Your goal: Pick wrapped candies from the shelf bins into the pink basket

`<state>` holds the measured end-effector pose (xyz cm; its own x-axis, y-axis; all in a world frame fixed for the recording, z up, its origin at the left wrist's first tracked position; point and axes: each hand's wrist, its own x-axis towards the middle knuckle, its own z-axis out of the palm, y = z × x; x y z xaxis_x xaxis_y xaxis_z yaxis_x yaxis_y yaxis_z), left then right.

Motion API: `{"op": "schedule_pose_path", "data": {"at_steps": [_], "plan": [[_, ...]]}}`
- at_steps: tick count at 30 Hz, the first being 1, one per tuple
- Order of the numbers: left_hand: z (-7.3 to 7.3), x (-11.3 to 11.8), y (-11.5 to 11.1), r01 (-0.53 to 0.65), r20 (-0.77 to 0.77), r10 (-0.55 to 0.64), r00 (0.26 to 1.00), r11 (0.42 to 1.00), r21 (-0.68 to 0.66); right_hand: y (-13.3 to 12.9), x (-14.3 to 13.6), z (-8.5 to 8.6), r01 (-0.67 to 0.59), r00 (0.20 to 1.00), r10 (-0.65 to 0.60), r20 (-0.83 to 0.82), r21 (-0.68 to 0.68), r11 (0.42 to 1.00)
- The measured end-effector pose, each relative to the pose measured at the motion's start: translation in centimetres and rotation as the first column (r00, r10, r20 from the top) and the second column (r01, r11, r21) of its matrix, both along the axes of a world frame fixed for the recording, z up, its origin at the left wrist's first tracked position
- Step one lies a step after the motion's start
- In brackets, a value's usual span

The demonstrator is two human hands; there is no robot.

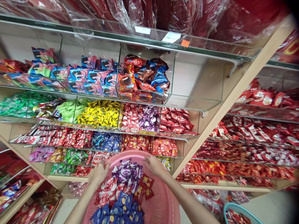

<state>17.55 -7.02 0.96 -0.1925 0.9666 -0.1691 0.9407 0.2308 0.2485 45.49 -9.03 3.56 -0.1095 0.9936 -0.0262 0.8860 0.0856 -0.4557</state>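
Pink basin (163,202), held two-handed!
Left hand (100,172) pinches its rim (130,153) at ten o'clock, right hand (154,165) at one; keep the sweets (128,174) level.

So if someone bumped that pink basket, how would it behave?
The pink basket would probably hold its shape, since it looks like moulded plastic. It might dip to the left, where more of the wrapped sweets lie. Those would likely slide, being loose and slick-wrapped.

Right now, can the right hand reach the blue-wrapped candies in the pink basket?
Probably yes: the blue-wrapped candies lie uncovered in the open pink basket, though the right hand holds the rim.
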Motion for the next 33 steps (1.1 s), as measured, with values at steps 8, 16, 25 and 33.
{"op": "schedule_pose_path", "data": {"at_steps": [8, 16, 25, 33], "plan": [[0.3, 0.0, -0.1, 0.009, -0.002, -0.009, 1.000, 1.000, -0.017, 5.3, -2.3, 1.3, 0.077, 0.988, -0.090, 0.125, 0.106, 0.991], [-0.1, -0.1, 0.0, 0.003, 0.000, -0.003, 1.000, 1.000, 0.008, 8.5, -2.9, 0.8, 0.150, 0.961, -0.159, 0.227, 0.056, 0.987], [0.0, -0.1, -0.1, 0.005, 0.001, -0.005, 1.000, 1.000, 0.009, 9.1, -2.3, 0.2, 0.161, 0.952, -0.167, 0.258, 0.045, 0.986], [0.0, -0.1, 0.1, 0.006, -0.006, -0.006, 1.000, 1.000, -0.028, 7.3, -0.8, 2.4, 0.091, 0.967, -0.112, 0.228, 0.103, 0.991]]}}
